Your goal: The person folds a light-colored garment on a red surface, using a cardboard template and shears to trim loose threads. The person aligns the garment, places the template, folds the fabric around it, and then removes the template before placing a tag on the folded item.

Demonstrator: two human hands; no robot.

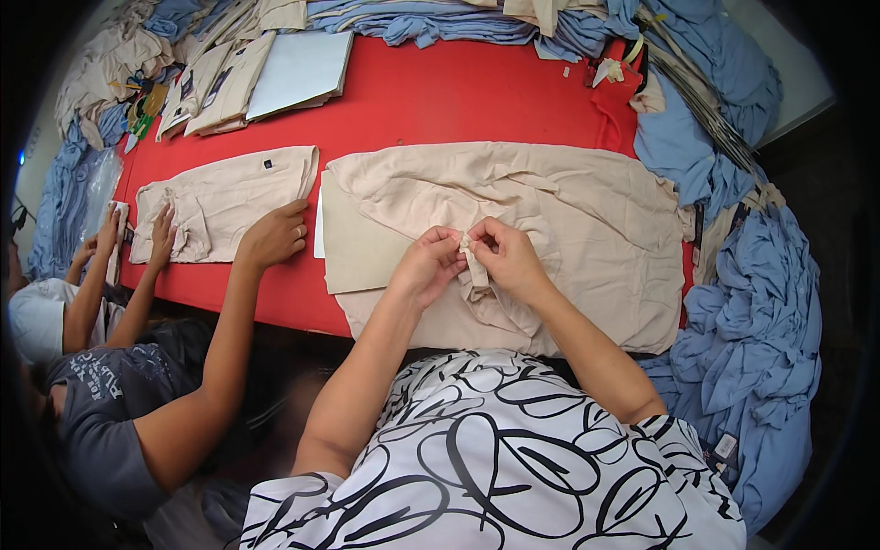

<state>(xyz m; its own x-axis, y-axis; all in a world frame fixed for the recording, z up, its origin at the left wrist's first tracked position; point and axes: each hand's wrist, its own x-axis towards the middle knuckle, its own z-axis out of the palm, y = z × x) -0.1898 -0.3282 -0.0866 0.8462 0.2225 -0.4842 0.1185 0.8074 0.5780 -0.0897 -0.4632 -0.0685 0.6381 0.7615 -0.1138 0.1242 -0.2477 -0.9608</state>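
Observation:
A beige shirt (596, 229) lies spread and wrinkled across the red-topped table in front of me. My left hand (428, 266) and my right hand (502, 261) meet over its middle, both closed. Between their fingertips they pinch a narrow, bunched band of the shirt's cloth, possibly a cuff or placket. The exact spot they grip is partly covered by the fingers. A tan flat board (362, 247) rests on the shirt's left part, left of my left hand.
At left, a co-worker's hands (273, 238) touch a folded beige garment (243, 188); another person sits beyond. White sheets (298, 73) and folded shirts (220, 92) lie on the red tabletop (440, 92). Blue garments (752, 330) heap at right, and more cloth (422, 23) lines the far edge.

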